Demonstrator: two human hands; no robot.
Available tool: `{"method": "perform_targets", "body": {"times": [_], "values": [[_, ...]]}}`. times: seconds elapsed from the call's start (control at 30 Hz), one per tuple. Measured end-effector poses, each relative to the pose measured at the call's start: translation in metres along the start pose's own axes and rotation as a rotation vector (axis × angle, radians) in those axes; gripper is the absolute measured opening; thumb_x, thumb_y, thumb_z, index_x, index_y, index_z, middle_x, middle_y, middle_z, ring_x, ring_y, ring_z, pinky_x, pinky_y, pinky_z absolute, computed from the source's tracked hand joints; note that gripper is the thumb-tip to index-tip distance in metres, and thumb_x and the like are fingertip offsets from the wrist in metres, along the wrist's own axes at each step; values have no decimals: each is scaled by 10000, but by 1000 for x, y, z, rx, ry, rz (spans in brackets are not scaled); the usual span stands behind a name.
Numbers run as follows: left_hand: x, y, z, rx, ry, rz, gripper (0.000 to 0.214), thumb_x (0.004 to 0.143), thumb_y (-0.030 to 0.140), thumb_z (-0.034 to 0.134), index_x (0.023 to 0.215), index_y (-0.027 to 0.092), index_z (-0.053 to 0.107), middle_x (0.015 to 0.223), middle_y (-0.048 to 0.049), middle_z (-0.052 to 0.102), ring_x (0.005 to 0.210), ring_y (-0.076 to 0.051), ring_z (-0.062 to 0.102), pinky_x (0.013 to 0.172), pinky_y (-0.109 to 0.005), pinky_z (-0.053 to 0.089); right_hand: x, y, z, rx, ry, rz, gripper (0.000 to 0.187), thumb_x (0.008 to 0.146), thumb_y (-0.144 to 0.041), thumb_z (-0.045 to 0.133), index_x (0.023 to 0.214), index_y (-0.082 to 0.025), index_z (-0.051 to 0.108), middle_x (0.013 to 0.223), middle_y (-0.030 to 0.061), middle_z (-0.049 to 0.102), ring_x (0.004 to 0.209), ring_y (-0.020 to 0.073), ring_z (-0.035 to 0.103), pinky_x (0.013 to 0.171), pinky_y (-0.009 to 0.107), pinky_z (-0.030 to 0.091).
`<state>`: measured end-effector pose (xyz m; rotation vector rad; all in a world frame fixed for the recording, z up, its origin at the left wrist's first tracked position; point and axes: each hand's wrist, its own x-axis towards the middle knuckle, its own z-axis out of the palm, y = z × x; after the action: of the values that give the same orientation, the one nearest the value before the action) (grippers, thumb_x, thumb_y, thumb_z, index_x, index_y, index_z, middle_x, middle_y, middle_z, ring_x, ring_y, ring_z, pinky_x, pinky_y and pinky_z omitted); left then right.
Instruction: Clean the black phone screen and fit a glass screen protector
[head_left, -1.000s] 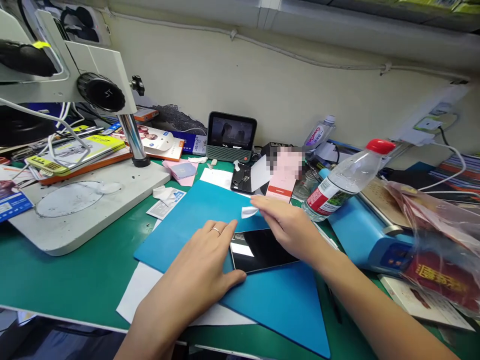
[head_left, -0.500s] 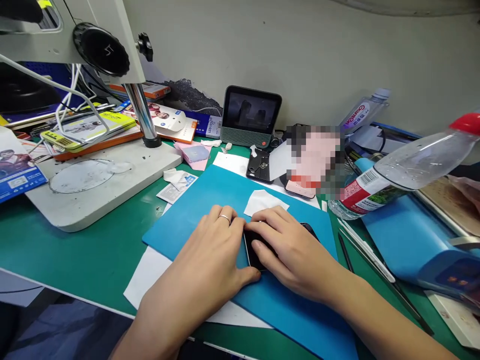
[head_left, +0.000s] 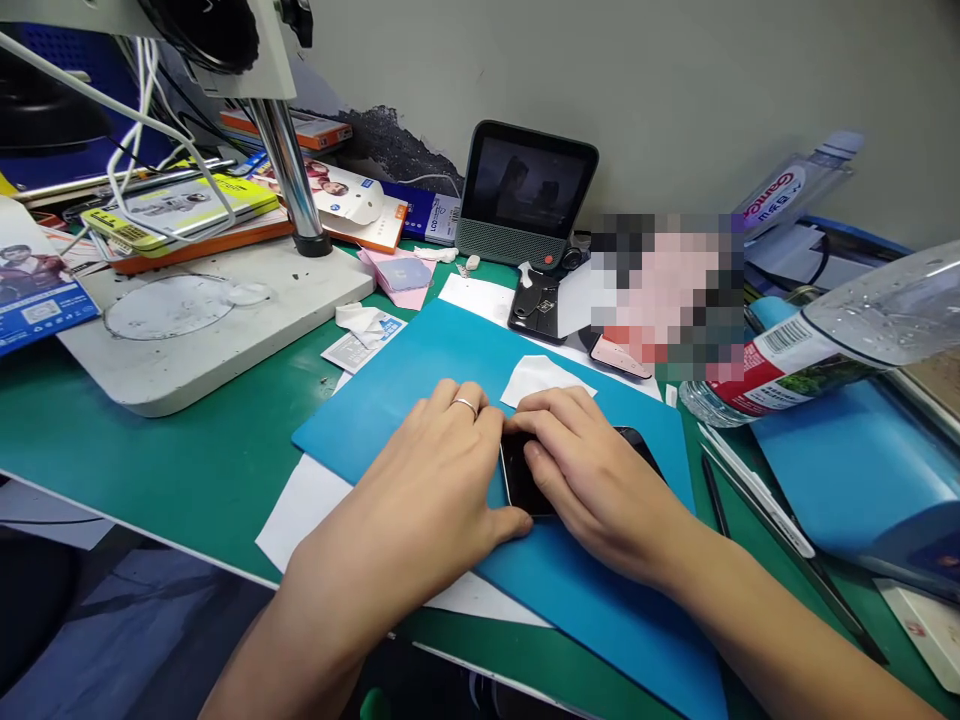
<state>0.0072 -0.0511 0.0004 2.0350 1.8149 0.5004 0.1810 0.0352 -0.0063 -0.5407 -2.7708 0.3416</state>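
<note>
A dark smartphone point(head_left: 521, 482) lies screen up on a blue mat point(head_left: 420, 350), partly hidden under my hands. My left hand point(head_left: 435, 470), with a ring on one finger, is closed along the phone's left end, its thumb at the near corner. Across the phone's top lies my right hand point(head_left: 600, 470), fingers bent and meeting the left fingertips at the far left corner. A white cloth point(head_left: 544, 378) rests on the mat just beyond the fingers.
A microscope stand base point(head_left: 300, 310) stands left, beside boxes point(head_left: 180, 215). Behind the mat are a smart display point(head_left: 529, 195) and a black phone part point(head_left: 536, 303). At right lie a plastic bottle point(head_left: 795, 365), tweezers point(head_left: 780, 530) and a blue object point(head_left: 862, 460).
The camera view has tilted down and shifted a little. Both hands keep nearly the same hold on the phone, with no clear movement of it on the mat.
</note>
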Motion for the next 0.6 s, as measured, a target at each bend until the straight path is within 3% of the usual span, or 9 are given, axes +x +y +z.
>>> {"method": "perform_targets", "body": {"times": [0.27, 0.6], "values": [[-1, 0, 3, -9, 30, -49, 425, 776, 377, 803, 1111, 175, 637, 1120, -71, 586, 1073, -294, 502, 943, -477, 487, -1, 0, 1, 13, -22, 24, 210, 1029, -121, 403, 1110, -129, 596, 1126, 126, 613, 1066, 256, 515, 953, 431, 467], [-1, 0, 1, 19, 18, -6, 383, 797, 350, 767, 1113, 169, 646, 1127, -86, 586, 1074, -302, 504, 910, -471, 503, 3, -3, -1, 80, -58, 85, 136, 1034, -191, 411, 1082, -202, 538, 1149, 117, 604, 1092, 267, 527, 951, 473, 492]]}}
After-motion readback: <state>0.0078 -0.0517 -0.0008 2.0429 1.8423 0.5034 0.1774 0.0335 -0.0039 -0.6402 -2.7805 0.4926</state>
